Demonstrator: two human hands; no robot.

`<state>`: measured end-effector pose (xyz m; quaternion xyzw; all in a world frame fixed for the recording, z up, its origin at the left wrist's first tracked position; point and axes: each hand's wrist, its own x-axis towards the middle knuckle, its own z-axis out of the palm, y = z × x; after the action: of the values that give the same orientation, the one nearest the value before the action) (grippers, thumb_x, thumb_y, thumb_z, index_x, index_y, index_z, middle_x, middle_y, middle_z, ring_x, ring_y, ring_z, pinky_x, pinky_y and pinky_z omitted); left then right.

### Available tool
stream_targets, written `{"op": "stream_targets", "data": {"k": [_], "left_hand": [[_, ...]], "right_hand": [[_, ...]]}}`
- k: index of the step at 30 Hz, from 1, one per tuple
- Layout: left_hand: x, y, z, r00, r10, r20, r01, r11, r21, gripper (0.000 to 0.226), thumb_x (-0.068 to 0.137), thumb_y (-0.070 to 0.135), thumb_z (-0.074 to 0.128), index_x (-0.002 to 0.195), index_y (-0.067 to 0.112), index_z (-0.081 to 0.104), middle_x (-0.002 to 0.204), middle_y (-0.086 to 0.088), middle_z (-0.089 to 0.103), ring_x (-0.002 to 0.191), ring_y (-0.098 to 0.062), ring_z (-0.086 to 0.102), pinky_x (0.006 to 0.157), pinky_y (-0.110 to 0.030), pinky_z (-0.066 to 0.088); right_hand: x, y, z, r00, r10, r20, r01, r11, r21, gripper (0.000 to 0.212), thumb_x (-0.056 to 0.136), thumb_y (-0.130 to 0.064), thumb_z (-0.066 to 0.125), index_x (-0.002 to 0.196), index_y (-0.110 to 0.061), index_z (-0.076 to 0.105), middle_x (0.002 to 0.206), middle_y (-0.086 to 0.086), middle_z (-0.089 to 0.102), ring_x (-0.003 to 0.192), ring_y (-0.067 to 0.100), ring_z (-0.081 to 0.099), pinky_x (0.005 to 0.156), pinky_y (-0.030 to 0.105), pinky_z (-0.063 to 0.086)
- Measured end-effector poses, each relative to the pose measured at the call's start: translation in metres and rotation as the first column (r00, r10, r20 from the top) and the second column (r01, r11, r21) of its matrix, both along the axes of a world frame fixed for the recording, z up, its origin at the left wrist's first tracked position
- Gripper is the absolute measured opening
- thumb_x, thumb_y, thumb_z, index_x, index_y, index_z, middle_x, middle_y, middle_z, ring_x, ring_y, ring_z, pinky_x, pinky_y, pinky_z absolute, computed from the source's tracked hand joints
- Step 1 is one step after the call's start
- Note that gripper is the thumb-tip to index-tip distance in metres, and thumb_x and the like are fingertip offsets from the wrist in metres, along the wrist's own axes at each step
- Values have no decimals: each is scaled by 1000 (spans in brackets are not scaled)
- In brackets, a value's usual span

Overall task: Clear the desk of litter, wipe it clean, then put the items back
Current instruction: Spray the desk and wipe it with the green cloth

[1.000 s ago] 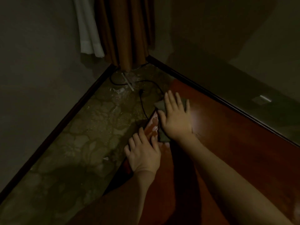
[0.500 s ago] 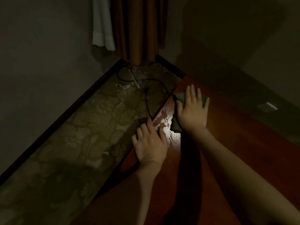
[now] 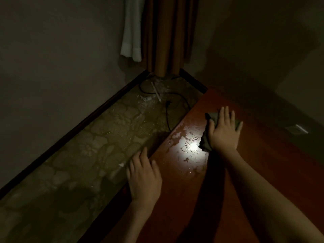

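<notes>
- Nearest, the left hand (image 3: 144, 179) lies flat on the near edge of the red-brown worktop (image 3: 273, 172), its fingers (image 3: 140, 160) straight and slightly apart, holding nothing; it looks to be steadying the body.
- Further in, the right hand (image 3: 223, 133) presses a dark cloth (image 3: 206, 142) flat to the worktop, fingers straight and spread over it, not curled round it.
- Just left of the cloth, a wet, streaky patch (image 3: 187, 146) glints under a light.
- Judged step: wiping, with nothing yet put back. Next calls for sweeping the cloth across the streaks and on toward the far corner.
- Beyond, on the floor (image 3: 98, 142): a black cable (image 3: 168, 116) and pale scraps (image 3: 146, 99), below curtains (image 3: 166, 41).
</notes>
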<state>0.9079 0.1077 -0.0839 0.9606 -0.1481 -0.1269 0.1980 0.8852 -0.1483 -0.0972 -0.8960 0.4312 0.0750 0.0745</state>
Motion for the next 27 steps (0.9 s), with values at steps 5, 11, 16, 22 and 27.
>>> {"op": "stream_targets", "data": {"k": [5,11,16,22,27], "left_hand": [[-19,26,-14,995,-86,46,72,967,245,59,89,42,31,125,4,58,112,-11,65,102,-27,62,86,-44,48],[-15,22,-13,996,-77,52,64,975,212,56,88,38,31,121,3,59,107,-11,66,96,-28,63,80,-40,48],[-16,21,-12,997,-36,70,22,983,184,55,89,40,32,120,5,60,102,-5,65,93,-21,62,77,-37,49],[-16,21,-14,996,-59,70,43,977,209,54,88,39,33,120,4,60,106,-8,66,95,-24,63,78,-41,50],[-17,22,-15,993,-65,95,43,973,225,53,86,37,33,118,4,60,102,-10,65,92,-27,62,78,-38,38]], "right_hand": [[41,40,4,991,129,23,-130,991,39,65,100,-48,15,153,-15,-2,160,3,-7,147,21,-10,115,50,-11],[-20,136,3,831,547,104,-555,828,83,66,94,-50,28,149,-13,28,156,3,23,145,23,21,115,50,2],[-70,59,-1,880,474,32,-475,879,38,65,97,-55,14,151,-20,13,157,0,11,146,23,14,117,50,1],[3,43,0,998,65,-18,-65,998,26,66,98,-49,13,153,-15,1,161,3,-3,148,21,-6,118,53,-3],[14,140,-1,902,412,130,-421,906,48,66,94,-48,26,151,-15,24,157,1,23,146,24,16,115,50,-2]]}}
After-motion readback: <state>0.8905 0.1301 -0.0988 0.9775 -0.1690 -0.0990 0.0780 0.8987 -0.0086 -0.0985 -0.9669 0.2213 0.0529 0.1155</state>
